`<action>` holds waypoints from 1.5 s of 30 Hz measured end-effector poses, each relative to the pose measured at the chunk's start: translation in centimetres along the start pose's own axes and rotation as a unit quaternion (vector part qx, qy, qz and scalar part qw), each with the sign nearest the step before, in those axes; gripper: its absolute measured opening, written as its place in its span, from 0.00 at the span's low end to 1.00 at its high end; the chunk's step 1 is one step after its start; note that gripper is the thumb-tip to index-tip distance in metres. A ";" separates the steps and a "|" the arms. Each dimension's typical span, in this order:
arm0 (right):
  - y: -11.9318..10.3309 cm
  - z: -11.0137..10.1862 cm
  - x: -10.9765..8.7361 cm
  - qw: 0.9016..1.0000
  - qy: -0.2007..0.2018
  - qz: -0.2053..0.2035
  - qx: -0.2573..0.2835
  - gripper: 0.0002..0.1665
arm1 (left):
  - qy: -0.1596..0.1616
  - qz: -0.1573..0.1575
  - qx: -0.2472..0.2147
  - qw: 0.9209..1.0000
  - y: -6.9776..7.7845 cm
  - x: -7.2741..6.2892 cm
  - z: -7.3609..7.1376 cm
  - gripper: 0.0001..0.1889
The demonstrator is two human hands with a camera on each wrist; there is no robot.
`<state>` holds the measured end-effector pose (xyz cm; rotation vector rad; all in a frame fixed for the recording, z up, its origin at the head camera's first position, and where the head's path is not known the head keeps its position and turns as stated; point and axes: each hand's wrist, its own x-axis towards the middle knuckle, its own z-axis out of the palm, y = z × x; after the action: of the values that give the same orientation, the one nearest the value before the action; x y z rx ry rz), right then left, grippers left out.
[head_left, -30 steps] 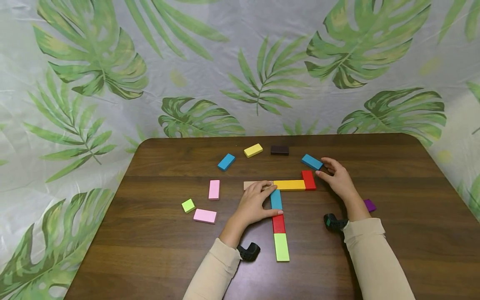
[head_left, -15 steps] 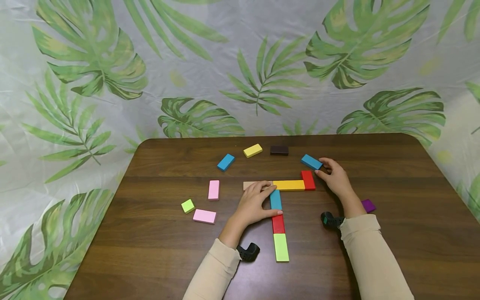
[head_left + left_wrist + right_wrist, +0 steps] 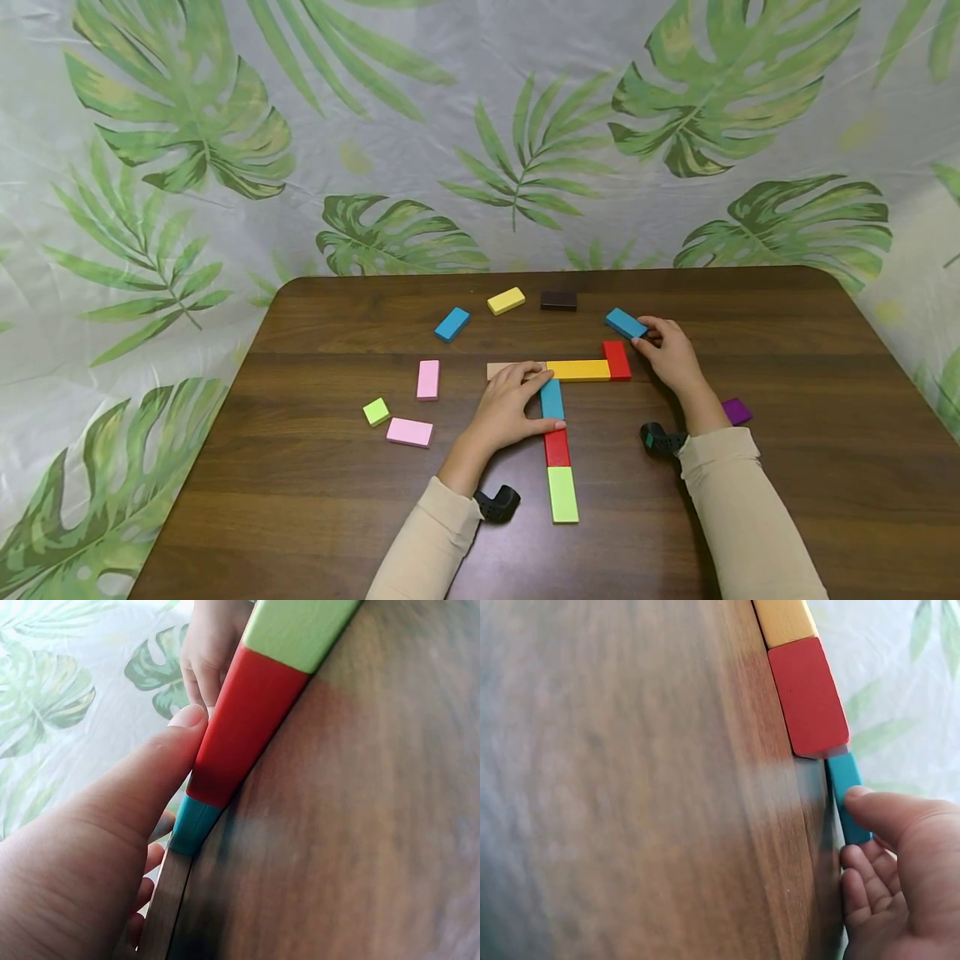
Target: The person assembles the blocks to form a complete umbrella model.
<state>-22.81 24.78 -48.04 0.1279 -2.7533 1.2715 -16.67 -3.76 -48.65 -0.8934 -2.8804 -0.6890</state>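
At the right end of a blue block (image 3: pixel 626 323), my right hand (image 3: pixel 672 357) pinches it between thumb and fingers; the right wrist view shows the thumb on the blue block (image 3: pixel 845 796). Just nearer lies an upright-set red block (image 3: pixel 617 361), touching the orange-yellow block (image 3: pixel 581 371). My left hand (image 3: pixel 502 410) rests with spread fingers over a beige block (image 3: pixel 497 370), partly covering it. Its thumb touches the column where a teal-blue block (image 3: pixel 552 402) meets a red block (image 3: pixel 557 449). A lime block (image 3: pixel 563 496) ends that column.
Loose around the layout on the wooden table (image 3: pixel 300 517) lie a blue block (image 3: pixel 452 325), a yellow one (image 3: pixel 506 301), a dark brown block (image 3: pixel 558 301), two pink blocks (image 3: pixel 428 380), a small lime block (image 3: pixel 377 412) and a purple block (image 3: pixel 737 411).
The blue block at my right hand has shifted very slightly to the right over the last half second. My left hand and the joined blocks have stayed in place.
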 end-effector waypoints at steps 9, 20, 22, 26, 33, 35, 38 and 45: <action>-0.3 0.0 0.0 1.000 0.019 -0.005 0.014 0.21 | -0.004 -0.003 0.000 1.000 -0.1 0.0 0.0 0.41; -1.0 0.3 0.6 1.000 0.022 -0.004 0.015 0.22 | -0.002 -0.003 0.000 1.000 0.0 0.0 0.0 0.41; -1.1 0.4 0.7 1.000 0.018 -0.004 0.016 0.22 | -0.002 -0.003 0.000 1.000 0.0 0.0 0.0 0.41; -1.3 0.6 0.8 1.000 0.013 -0.004 0.016 0.22 | -0.002 -0.004 0.001 1.000 0.0 0.0 0.0 0.40; -1.6 1.0 0.9 1.000 0.004 0.002 0.024 0.22 | -0.003 -0.001 0.002 1.000 0.0 0.0 0.1 0.41; -1.8 1.0 0.8 1.000 0.003 0.001 0.024 0.22 | -0.001 0.000 0.003 1.000 0.0 0.0 0.1 0.41; -2.0 1.1 0.8 1.000 -0.002 -0.001 0.024 0.22 | 0.001 0.001 0.003 1.000 -0.1 0.1 0.1 0.41; -2.2 1.3 0.9 1.000 -0.011 -0.003 0.021 0.22 | 0.000 0.000 0.004 1.000 -0.1 0.0 0.1 0.41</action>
<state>-23.50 22.33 -47.14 0.1550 -2.7436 1.3355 -16.74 -3.76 -48.76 -0.8930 -2.8810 -0.6774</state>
